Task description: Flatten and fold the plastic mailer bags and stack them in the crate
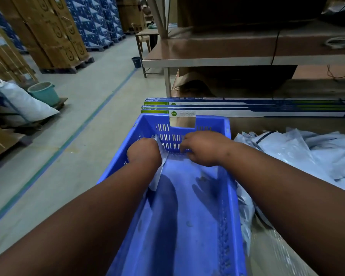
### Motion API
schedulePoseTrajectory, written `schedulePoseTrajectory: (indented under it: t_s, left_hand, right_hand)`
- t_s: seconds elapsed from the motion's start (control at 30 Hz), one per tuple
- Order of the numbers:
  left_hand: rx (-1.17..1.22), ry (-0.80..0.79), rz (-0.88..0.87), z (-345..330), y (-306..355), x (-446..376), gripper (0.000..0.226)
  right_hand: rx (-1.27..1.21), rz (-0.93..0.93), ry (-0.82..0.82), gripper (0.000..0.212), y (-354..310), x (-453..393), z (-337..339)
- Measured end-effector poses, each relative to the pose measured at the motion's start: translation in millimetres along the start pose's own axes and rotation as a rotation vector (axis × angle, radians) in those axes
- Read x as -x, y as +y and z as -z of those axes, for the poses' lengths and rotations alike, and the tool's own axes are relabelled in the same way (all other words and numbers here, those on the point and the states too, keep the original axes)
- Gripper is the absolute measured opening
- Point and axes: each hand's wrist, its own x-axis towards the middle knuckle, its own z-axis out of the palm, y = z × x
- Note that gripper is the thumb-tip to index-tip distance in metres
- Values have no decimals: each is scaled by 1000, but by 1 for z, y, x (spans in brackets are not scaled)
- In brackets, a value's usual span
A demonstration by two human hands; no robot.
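I was working in a warehouse or packing area. Tall stacks of brown cartons (pixel 54 36) stood on pallets (pixel 68 67) at the left, with blue printed boxes (pixel 94 22) stacked behind them. The concrete floor (pixel 92 108) carried a painted aisle line (pixel 100 108). A long metal-framed workbench (pixel 237 50) ran along the right, with flat boxed goods (pixel 247 108) piled beneath it. A filled white sack (pixel 18 104) and a green bucket (pixel 43 93) rested on a low pallet. A heap of plastic mailer bags (pixel 307 152) lay beside a blue crate (pixel 187 216).
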Motion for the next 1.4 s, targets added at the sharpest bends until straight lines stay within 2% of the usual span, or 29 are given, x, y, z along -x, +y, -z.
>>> schedulePoseTrajectory:
  t_s: [0.13, 0.2, 0.27, 0.4, 0.47, 0.57, 0.6, 0.73, 0.8, 0.93, 1.03, 1.23, 1.4]
  left_hand:
    - [95, 63, -32, 11, 11, 13, 11]
    - [172, 107, -73, 22, 27, 24, 20]
    - [222, 147, -147, 37, 52, 40, 27]
    - [269, 215, -336, 74, 123, 77, 12]
    - [312, 197, -395, 85, 161, 91, 9]
    - [396, 139, -448, 92, 214, 107, 6]
    - [397, 114, -459, 91, 230, 111, 3]
    - [301, 44, -484, 78, 284, 122, 15]
    - [245, -1, -471, 65, 302, 124, 20]
    - [229, -43, -389, 33, 317, 133, 22]
    - [222, -39, -361, 22, 316, 146, 21]
    - [302, -5, -288, 16, 298, 168, 26]
    - [335, 101, -331, 18, 289, 185, 26]
  right_hand:
    - [-27, 7, 79, 26, 3, 14, 10]
    - [-42, 13, 111, 25, 7, 27, 20]
    - [-72, 1, 166, 27, 19, 46, 31]
    - [-107, -66, 240, 25, 59, 97, 44]
    - [-114, -126, 250, 21, 80, 127, 43]
    - [-149, -212, 296, 33, 114, 178, 30]
    - [-157, -253, 299, 33, 125, 196, 25]
    - [-173, -488, 263, 28, 168, 258, -17]
    - [-229, -608, 251, 40, 180, 278, -46]
    - [-298, -749, 161, 94, 166, 291, -104]
    - [-269, -774, 199, 107, 151, 287, -130]
    - [-203, -757, 283, 84, 162, 286, -122]
    - [-224, -694, 313, 58, 185, 298, -102]
